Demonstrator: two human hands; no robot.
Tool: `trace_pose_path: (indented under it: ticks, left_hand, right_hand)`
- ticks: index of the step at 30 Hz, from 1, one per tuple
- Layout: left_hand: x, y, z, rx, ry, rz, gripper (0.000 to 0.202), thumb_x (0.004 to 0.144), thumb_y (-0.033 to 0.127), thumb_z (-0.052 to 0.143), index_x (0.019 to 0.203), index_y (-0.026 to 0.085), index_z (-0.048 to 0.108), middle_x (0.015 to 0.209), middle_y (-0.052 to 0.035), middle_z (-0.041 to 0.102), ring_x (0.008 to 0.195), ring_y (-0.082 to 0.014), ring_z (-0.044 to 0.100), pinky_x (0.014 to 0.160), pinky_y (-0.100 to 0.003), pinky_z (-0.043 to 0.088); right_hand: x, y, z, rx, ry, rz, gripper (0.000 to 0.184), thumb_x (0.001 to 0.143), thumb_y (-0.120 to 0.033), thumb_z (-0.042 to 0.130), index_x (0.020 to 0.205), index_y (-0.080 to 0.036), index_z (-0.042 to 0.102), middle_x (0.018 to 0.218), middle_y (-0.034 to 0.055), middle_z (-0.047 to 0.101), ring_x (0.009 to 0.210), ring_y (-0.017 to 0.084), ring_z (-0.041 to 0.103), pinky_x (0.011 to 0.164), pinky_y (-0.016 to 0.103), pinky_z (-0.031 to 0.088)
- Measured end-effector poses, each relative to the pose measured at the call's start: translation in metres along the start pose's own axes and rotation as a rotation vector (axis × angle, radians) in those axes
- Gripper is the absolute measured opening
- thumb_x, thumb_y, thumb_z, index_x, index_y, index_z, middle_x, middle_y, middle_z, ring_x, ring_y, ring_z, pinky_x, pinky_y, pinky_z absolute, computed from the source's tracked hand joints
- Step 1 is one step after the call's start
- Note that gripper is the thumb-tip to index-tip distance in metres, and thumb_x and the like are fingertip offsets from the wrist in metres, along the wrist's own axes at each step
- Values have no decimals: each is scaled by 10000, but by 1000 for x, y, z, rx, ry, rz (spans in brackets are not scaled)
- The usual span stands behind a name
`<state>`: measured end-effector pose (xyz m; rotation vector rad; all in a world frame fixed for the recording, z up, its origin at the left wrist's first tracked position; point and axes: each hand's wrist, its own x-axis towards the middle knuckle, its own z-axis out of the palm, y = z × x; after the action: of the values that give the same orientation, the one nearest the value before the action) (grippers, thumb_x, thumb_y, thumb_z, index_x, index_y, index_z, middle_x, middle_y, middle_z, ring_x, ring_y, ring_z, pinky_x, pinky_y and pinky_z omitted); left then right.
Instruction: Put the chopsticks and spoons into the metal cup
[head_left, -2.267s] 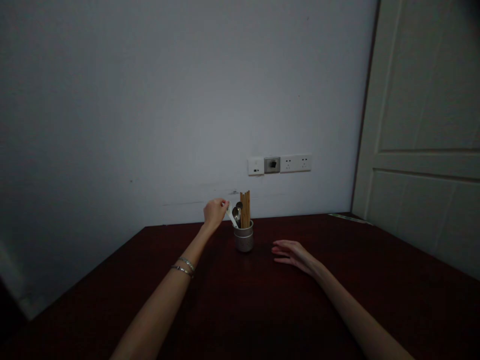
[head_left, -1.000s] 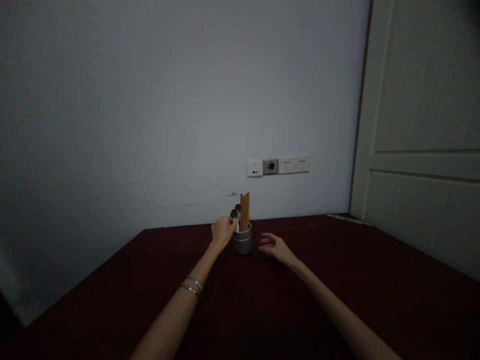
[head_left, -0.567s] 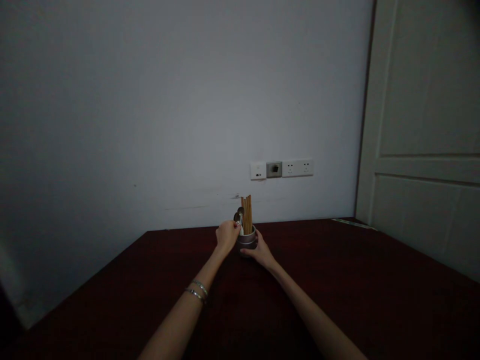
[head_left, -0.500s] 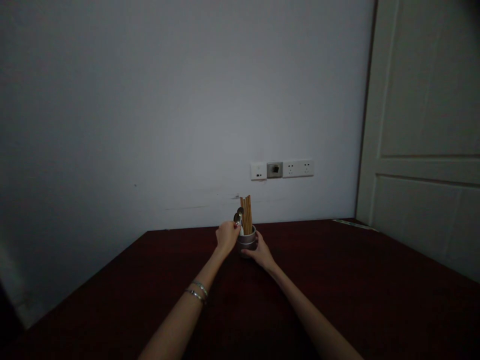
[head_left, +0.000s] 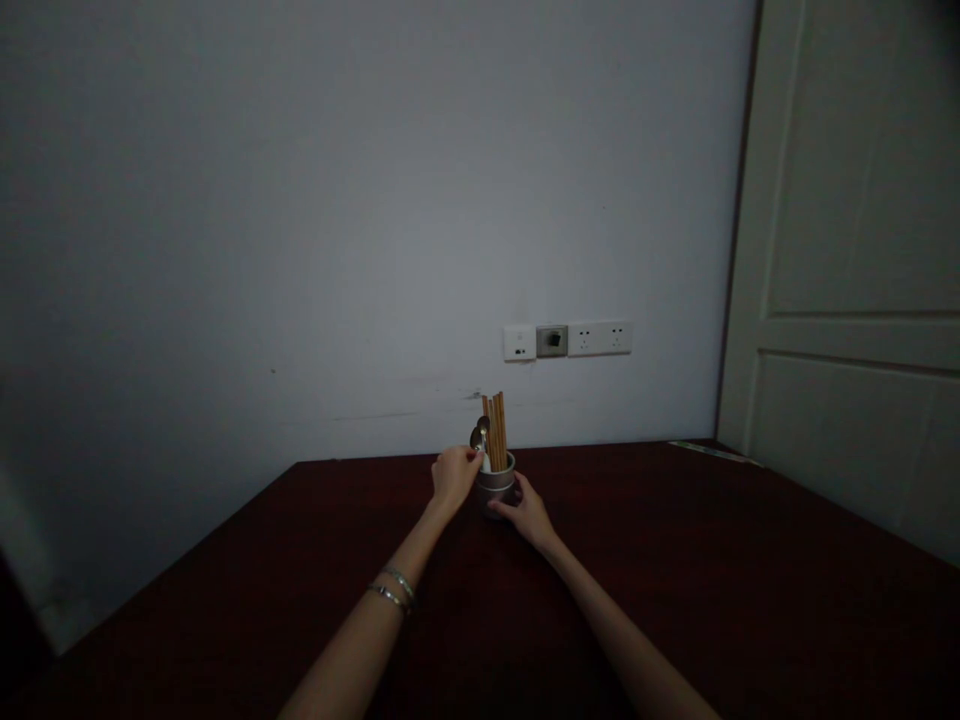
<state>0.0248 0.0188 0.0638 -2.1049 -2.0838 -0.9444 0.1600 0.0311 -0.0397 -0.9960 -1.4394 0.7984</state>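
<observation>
Grey and banded, the cup [head_left: 495,482] stands upright on the dark red worktop [head_left: 525,620] in the head view, directly between your two sets of fingers. Your right hand [head_left: 530,510] grasps it: the thumb [head_left: 504,508] crosses the near side and the forefinger lies along the right wall, any others out of sight behind. That wrap likely braces the cup, since the tall load above its rim could make it tip. Your left hand [head_left: 454,475] meets the rim from the other side, its fingers [head_left: 475,454] apparently pinched on the white spoon [head_left: 486,464]; only a short white piece shows beyond the fingertips, so the exact hold is hard to tell. Just past those fingers, two metal spoons [head_left: 477,438] lean bowls up, probably because narrow handles fit the mouth more easily. Wooden chopsticks [head_left: 497,435] stand bunched beside them, above your right fingers. Well beyond both hands, sockets [head_left: 598,339] sit on the wall [head_left: 375,200].
</observation>
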Motion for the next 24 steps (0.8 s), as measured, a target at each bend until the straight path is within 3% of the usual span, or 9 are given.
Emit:
trace_pose_path:
  ticks: [3, 8, 12, 17, 24]
  left_hand:
    - [-1, -3, 0, -14, -2, 8, 374, 807, 494, 417, 888, 237, 676, 878, -69, 675, 861, -187, 596, 661, -235, 362]
    - [0, -18, 4, -37, 92, 39, 484, 842, 505, 307, 810, 207, 687, 828, -96, 675, 783, -184, 602, 615, -234, 344]
    - [2, -39, 12, -152, 136, -25, 502, 841, 481, 300, 740, 175, 685, 747, -91, 670, 708, -173, 599, 584, -231, 342]
    - [0, -74, 34, -433, 100, -110, 541, 816, 479, 295, 636, 129, 665, 511, -53, 594, 538, -149, 569, 552, -225, 371]
    - [-8, -106, 46, -567, 75, -235, 664, 750, 616, 270, 656, 94, 669, 468, -46, 553, 421, -129, 491, 453, -233, 343]
  right_hand:
    - [-2, -4, -1, 6, -1, 15, 682, 562, -296, 692, 1174, -161, 424, 1087, 102, 587, 970, 228, 570, 862, 374, 436]
    - [-2, -3, -2, 43, -20, 17, 707, 561, -295, 700, 1198, -170, 420, 1122, 98, 576, 1004, 230, 559, 882, 373, 425]
    - [-1, 1, -2, 43, -38, 3, 726, 570, -318, 697, 1219, -161, 411, 1152, 106, 563, 1031, 232, 545, 897, 375, 413]
    - [-2, -3, -3, 25, -35, 8, 743, 568, -342, 696, 1234, -167, 417, 1154, 102, 565, 1051, 239, 531, 900, 375, 412]
    - [-4, -7, -4, -6, -17, 35, 757, 565, -340, 694, 1251, -184, 416, 1179, 101, 548, 1067, 258, 518, 880, 391, 427]
